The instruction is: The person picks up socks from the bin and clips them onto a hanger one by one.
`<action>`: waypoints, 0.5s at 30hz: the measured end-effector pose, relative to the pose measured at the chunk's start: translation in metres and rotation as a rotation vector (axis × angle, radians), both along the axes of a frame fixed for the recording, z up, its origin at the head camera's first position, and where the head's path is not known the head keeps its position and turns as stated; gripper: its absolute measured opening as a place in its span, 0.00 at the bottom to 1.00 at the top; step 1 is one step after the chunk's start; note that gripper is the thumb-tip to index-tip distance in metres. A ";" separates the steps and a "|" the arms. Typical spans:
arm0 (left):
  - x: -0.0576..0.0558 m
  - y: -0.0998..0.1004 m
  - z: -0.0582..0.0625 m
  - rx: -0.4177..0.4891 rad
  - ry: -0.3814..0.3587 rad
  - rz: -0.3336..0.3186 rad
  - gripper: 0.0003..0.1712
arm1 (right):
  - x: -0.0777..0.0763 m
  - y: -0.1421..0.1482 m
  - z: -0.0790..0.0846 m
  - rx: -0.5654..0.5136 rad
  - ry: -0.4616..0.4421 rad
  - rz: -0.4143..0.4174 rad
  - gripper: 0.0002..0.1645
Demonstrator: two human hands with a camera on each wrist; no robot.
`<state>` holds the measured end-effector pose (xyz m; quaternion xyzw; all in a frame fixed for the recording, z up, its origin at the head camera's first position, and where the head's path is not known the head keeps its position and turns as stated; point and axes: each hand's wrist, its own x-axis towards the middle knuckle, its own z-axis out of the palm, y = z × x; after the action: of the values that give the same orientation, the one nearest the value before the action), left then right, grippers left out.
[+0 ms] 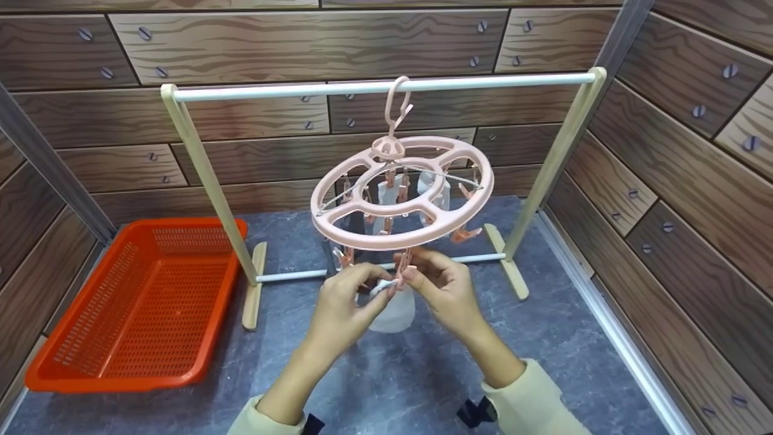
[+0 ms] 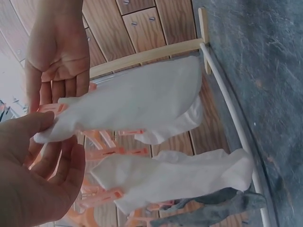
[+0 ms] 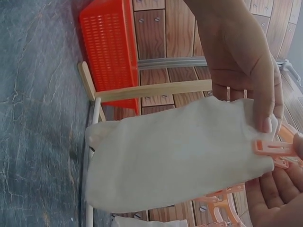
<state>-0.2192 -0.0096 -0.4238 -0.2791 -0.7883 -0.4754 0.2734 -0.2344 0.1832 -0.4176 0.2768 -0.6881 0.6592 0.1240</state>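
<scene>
A pink round clip hanger (image 1: 392,243) hangs by its hook from a white rail. At its near edge my left hand (image 1: 347,302) pinches the cuff of a white sock (image 3: 175,153) between thumb and fingers. My right hand (image 1: 450,296) holds a pink clothespin (image 3: 276,148) by its end, and that clothespin overlaps the sock's cuff. The body of this sock hangs down below both hands. Other white socks (image 2: 175,175) and a dark grey sock (image 2: 213,208) hang from clothespins behind it.
The white rail (image 1: 272,92) is held up by wooden side legs (image 1: 208,181), with a lower bar (image 1: 293,276) near the floor. An orange slotted basket (image 1: 208,350) stands on the left. Wood-patterned walls enclose the grey surface (image 1: 598,374).
</scene>
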 end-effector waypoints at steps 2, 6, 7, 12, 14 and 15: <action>0.001 -0.003 -0.001 -0.028 0.010 0.009 0.11 | 0.001 0.002 -0.001 0.015 -0.011 -0.010 0.21; 0.005 -0.015 -0.001 -0.080 0.060 0.050 0.20 | 0.003 0.012 -0.007 0.030 -0.015 -0.060 0.26; 0.006 -0.019 -0.001 -0.090 0.082 0.065 0.22 | 0.004 0.016 -0.010 0.032 -0.007 -0.073 0.26; 0.016 -0.052 0.001 -0.170 0.166 0.169 0.24 | 0.009 0.043 -0.020 0.110 0.076 -0.162 0.29; 0.021 -0.070 0.002 -0.231 0.176 0.219 0.25 | 0.012 0.058 -0.019 0.230 0.131 -0.235 0.30; 0.024 -0.080 0.003 -0.264 0.182 0.245 0.26 | 0.014 0.067 -0.017 0.312 0.164 -0.278 0.30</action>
<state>-0.1955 -0.0895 -0.4207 -0.2564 -0.8438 -0.3041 0.3603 -0.2208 0.2500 -0.4346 0.2475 -0.8010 0.4965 0.2249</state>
